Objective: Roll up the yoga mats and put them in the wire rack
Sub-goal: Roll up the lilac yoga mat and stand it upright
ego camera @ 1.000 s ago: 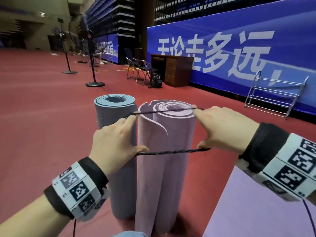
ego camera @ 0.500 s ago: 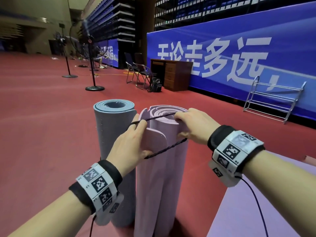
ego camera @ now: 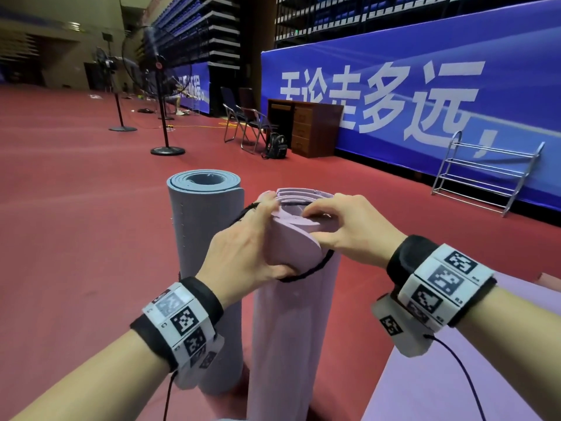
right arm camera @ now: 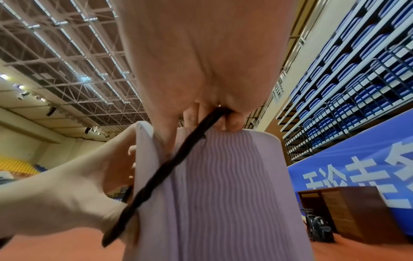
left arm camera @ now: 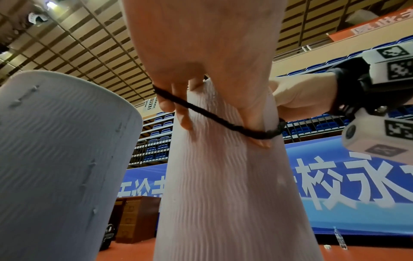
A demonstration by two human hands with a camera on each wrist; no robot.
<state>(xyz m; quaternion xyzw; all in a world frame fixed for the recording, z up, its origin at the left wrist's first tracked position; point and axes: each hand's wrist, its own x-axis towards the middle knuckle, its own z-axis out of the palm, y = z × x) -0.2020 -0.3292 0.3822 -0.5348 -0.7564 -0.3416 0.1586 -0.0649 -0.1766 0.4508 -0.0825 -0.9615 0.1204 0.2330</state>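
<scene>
Both hands work at the top of the pink rolled mat (ego camera: pixel 291 329), which stands upright on the red floor (ego camera: pixel 76 238). The left hand (ego camera: pixel 243 253) curls around the mat's loose outer flap, thumb pressed low on the near side and fingers over the top edge, with the black cord loop (ego camera: pixel 306 271) stretched across its fingers — the left wrist view shows the cord (left arm camera: pixel 214 116) running over the fingertips and down around the roll. The right hand (ego camera: pixel 349 226) has its fingers bent over the rim of the same mat, and in the right wrist view the cord (right arm camera: pixel 161 178) comes out from between those curled fingers, so it is gripped there too. The loop sits slanted around the upper end of the roll, high on the far side and lower on the near side.

Just to the left of the pink mat, touching or nearly so, stands the blue-grey rolled mat (ego camera: pixel 206 253), also upright. To the pink mat's right, an unrolled purple mat (ego camera: pixel 440 390) lies flat on the floor. Well beyond the pink mat to the right, the wire rack (ego camera: pixel 485 171) stands against the blue banner (ego camera: pixel 425 71) — a wooden desk (ego camera: pixel 306 129) is further left along that wall.
</scene>
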